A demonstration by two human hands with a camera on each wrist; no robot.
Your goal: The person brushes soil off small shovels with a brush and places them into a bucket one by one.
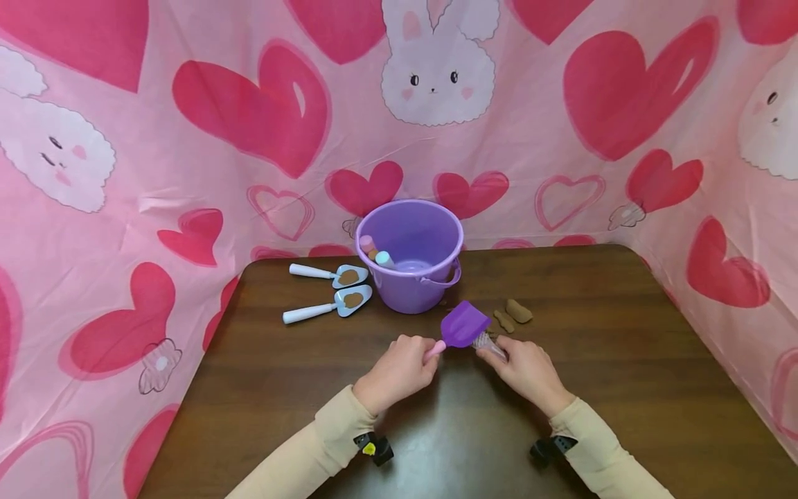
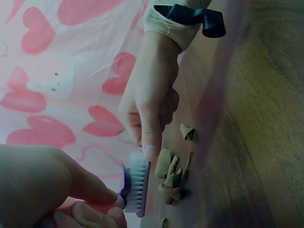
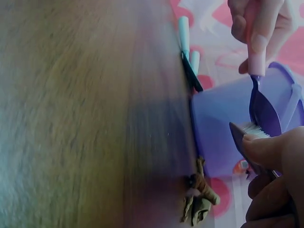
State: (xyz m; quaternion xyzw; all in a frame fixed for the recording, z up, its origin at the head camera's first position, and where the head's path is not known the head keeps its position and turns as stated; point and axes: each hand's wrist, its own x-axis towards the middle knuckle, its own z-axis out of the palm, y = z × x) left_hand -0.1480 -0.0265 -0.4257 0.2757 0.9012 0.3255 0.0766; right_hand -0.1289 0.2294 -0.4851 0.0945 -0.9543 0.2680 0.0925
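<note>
My left hand (image 1: 399, 371) grips the pink handle of a small purple toy shovel (image 1: 465, 323), its blade raised above the table. In my right hand (image 1: 530, 371) is a small brush (image 1: 491, 346) with white bristles, held by its pale handle. The bristles (image 2: 137, 183) meet or nearly meet the shovel blade; contact is hard to tell. Just beyond the brush, several brown, dry leaf-like pieces (image 1: 519, 311) lie on the table, and the left wrist view shows them as a loose cluster (image 2: 173, 178).
Behind the hands stands a purple bucket (image 1: 405, 291), handle down on its right, with pink-ended and light-blue-ended items inside. Two pale blue trowels (image 1: 352, 300) with white handles lie left of it. A pink heart-and-rabbit cloth (image 1: 349, 125) hangs around the dark wooden table (image 1: 623, 346).
</note>
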